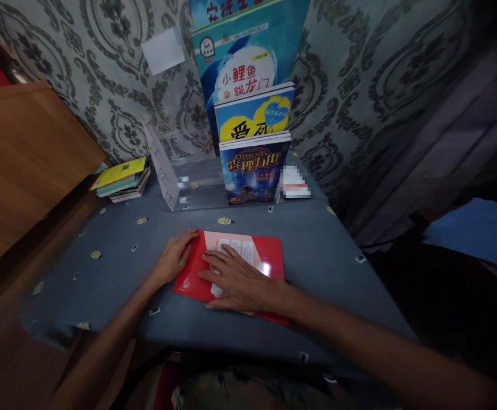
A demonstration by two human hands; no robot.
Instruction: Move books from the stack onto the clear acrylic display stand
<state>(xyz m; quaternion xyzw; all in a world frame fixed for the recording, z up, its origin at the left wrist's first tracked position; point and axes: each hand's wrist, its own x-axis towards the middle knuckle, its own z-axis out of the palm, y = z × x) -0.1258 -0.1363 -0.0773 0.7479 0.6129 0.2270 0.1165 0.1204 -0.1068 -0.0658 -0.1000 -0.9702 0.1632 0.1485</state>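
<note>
The work in hand looks under way rather than finished: one red book lies flat on the table, in front of the clear stand and outside it, with both hands on it. The left hand rests at its upper left edge, fingers slightly bent — I cannot tell whether they pinch the cover. The right hand lies over the cover, fingers extended and a little apart, gripping nothing. Already standing in tiers at the stand's right side are books with four covers showing: a dark blue cover, a yellow-and-blue cover, a lower teal cover and an upper teal cover. Further edges show behind, so the full number is unclear. One stack of books lies left of the stand, its volumes uncountable; what remains to be done does not show.
</note>
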